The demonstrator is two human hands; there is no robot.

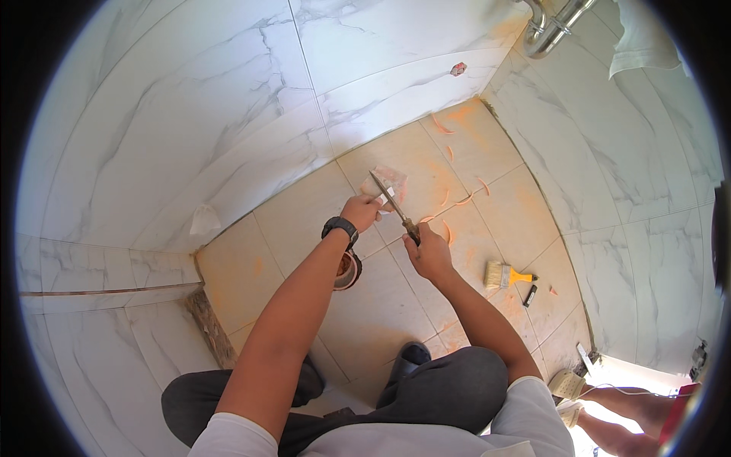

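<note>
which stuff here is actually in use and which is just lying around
In use: narrow blade in right hand; pale rag in left hand.

Lying about: paintbrush, tape roll, orange strips, small dark tool.

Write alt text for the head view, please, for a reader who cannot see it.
A squatting person's right hand holds a narrow metal blade, while the left hand grips a pale rag at its tip. Below lie beige floor tiles with orange smears, a yellow-handled paintbrush and white marbled wall tiles.

One knife, one paintbrush, one roll of tape, one wristwatch and two pipes are in view, with several orange scraps on the floor.
</note>
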